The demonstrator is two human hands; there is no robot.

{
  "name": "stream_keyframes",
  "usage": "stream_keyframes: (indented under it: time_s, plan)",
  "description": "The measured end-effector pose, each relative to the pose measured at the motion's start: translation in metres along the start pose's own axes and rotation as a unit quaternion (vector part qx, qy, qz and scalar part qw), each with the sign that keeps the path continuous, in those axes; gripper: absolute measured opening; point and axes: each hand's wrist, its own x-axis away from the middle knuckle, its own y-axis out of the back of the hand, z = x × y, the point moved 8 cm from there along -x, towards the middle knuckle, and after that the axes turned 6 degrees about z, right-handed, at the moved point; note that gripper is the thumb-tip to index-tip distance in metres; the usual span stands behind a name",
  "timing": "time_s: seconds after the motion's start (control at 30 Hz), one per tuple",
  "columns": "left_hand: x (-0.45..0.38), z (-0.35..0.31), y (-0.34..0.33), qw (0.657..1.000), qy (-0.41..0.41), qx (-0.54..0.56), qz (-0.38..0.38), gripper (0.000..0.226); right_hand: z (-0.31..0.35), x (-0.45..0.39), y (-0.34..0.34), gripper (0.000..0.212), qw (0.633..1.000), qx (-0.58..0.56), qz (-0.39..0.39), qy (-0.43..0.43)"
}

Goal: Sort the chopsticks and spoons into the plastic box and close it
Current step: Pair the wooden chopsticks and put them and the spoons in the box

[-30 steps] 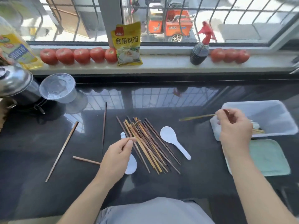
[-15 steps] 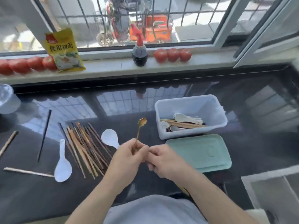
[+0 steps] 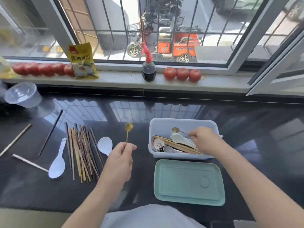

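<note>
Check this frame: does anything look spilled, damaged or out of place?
Nothing spilled or damaged. Three chopsticks lie scattered left of the pile, and the lid lies off the box. Each hand, left and right, holds a small spoon.

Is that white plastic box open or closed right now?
Open. The white plastic box has no cover; its green lid lies flat on the counter in front of it.
</note>
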Motion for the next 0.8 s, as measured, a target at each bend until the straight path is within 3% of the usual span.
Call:
stream_keyframes:
  time_s: [0.1, 0.3, 0.43, 0.5, 0.67, 0.8]
  plan:
    - [0.002, 0.014, -0.006, 0.999, 0.029, 0.039, -0.003, 0.026, -0.013, -0.043, -0.013, 0.037, 0.999, 0.038, 0.012, 0.007]
    - [-0.003, 0.020, -0.017, 0.997, 0.054, 0.055, -0.006, 0.026, 0.004, -0.061, -0.024, 0.023, 0.992, 0.078, -0.066, 0.072]
    - [-0.011, 0.018, -0.026, 0.996, 0.060, 0.068, 0.002, 0.025, -0.007, -0.061, -0.027, 0.026, 0.996, 0.054, -0.049, 0.060]
    - [-0.014, 0.021, -0.031, 0.995, 0.066, 0.077, 0.008, 0.025, -0.015, -0.057, -0.024, 0.038, 0.997, 0.049, -0.041, 0.050]
    - [-0.020, 0.005, -0.052, 0.988, 0.043, 0.142, 0.051, 0.023, -0.010, 0.009, -0.007, 0.022, 0.982, -0.163, -0.096, 0.018]
    - [-0.022, -0.010, -0.082, 0.978, 0.003, 0.167, 0.128, 0.016, 0.059, 0.066, -0.031, 0.017, 0.928, -0.353, 0.012, 0.118]
